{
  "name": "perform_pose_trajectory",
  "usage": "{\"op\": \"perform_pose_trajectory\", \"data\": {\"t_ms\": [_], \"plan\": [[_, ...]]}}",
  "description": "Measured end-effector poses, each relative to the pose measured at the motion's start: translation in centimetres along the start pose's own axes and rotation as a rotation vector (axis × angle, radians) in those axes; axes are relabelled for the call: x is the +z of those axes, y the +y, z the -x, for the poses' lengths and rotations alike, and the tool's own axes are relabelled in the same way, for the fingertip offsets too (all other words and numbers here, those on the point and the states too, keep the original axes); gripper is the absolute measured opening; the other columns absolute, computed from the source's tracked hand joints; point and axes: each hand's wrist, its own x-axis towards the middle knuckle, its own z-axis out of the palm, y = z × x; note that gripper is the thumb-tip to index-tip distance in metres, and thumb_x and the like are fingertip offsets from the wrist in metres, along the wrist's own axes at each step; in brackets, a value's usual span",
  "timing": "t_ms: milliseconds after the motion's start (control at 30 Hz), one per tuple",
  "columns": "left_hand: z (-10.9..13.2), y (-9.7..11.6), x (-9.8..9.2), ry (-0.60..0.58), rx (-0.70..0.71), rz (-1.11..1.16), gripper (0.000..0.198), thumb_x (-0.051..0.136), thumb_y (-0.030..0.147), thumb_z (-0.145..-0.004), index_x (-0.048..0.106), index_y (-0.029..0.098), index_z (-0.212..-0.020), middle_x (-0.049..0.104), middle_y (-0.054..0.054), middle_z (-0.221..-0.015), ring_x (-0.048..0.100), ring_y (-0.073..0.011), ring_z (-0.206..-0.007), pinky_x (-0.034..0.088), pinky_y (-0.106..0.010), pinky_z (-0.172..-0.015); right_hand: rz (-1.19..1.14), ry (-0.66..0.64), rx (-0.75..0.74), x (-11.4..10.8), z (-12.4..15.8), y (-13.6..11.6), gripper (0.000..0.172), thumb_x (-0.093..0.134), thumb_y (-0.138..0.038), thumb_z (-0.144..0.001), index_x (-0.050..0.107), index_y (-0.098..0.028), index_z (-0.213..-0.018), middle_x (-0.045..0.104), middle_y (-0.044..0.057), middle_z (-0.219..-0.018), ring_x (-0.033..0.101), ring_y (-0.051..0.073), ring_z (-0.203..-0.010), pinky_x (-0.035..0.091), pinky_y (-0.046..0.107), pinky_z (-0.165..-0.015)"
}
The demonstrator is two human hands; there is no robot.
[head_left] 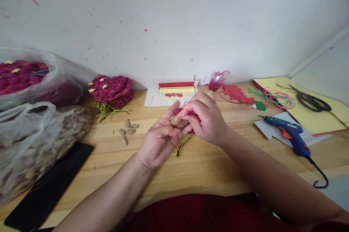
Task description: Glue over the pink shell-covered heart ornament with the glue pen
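Observation:
My left hand point(160, 139) is turned palm up over the middle of the wooden table point(163, 179), its index finger stretched out and its thumb bent inward. Against its fingertips my right hand point(205, 117) is closed in a pinch; whatever lies between those fingers is too small to make out. Partly hidden behind both hands is a magenta piece, and a small bundle of green-yellow stems point(182, 147) lies just below them. A white sheet point(152, 98) with red and yellow paper bits stands beyond the hands.
Left: a bag of peanuts point(64, 126), black phone-like slab point(51, 184), stacked magenta discs point(111, 88), loose peanuts point(128, 130). Right: blue glue gun point(294, 135), black scissors point(311, 101), yellow paper point(324, 123), red cutouts point(236, 94), cup of magenta liquid point(215, 81). A wall rises behind.

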Motion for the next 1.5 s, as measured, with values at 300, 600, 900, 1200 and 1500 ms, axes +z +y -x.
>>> {"op": "perform_pose_trajectory", "data": {"t_ms": [300,600,900,1200,1500], "plan": [[-0.1,0.1,-0.4,-0.022,0.012,-0.017,0.086,0.054,-0.005,-0.074,0.042,0.027,-0.152,0.076,-0.003,-0.123,0.064,-0.0184,-0.122,0.038,-0.044,-0.117,-0.156,0.034,0.089,-0.1,-0.1,0.2,0.011,0.058,-0.013,-0.091,0.058,-0.023,-0.087,0.061,0.003,-0.085,0.055,0.021,-0.088,0.048,0.043,-0.086],[-0.2,0.1,-0.4,-0.002,0.047,-0.033,0.093,0.056,-0.005,-0.072,0.037,0.028,-0.156,0.071,-0.005,-0.134,0.056,-0.0228,-0.136,0.036,-0.045,-0.118,-0.231,0.053,0.105,-1.2,-0.7,0.3,0.018,0.062,-0.017,-0.093,0.066,-0.025,-0.108,0.069,0.005,-0.098,0.062,0.021,-0.095,0.051,0.042,-0.088],[-0.2,0.1,-0.5,-0.028,0.040,-0.073,0.095,0.058,-0.003,-0.073,0.034,0.029,-0.159,0.076,-0.002,-0.123,0.065,-0.0191,-0.122,0.036,-0.044,-0.118,-0.120,0.103,0.029,-0.6,-0.4,0.8,0.010,0.074,-0.021,-0.086,0.077,-0.030,-0.086,0.065,0.001,-0.081,0.061,0.021,-0.088,0.050,0.044,-0.087],[-0.1,0.1,-0.5,-0.045,0.021,-0.012,0.088,0.055,-0.004,-0.075,0.039,0.028,-0.155,0.076,-0.003,-0.123,0.062,-0.0206,-0.128,0.036,-0.044,-0.117,-0.111,0.095,0.125,-0.8,-0.5,0.1,0.013,0.064,-0.016,-0.091,0.069,-0.024,-0.082,0.063,0.002,-0.081,0.060,0.021,-0.087,0.048,0.044,-0.087],[-0.2,0.2,-0.1,-0.040,0.052,-0.050,0.098,0.055,-0.005,-0.073,0.030,0.032,-0.160,0.073,-0.001,-0.130,0.058,-0.0199,-0.131,0.033,-0.045,-0.120,-0.090,0.158,0.020,-0.3,-0.3,0.2,0.013,0.072,-0.017,-0.088,0.076,-0.030,-0.087,0.065,0.002,-0.083,0.059,0.023,-0.094,0.050,0.046,-0.091]]}}
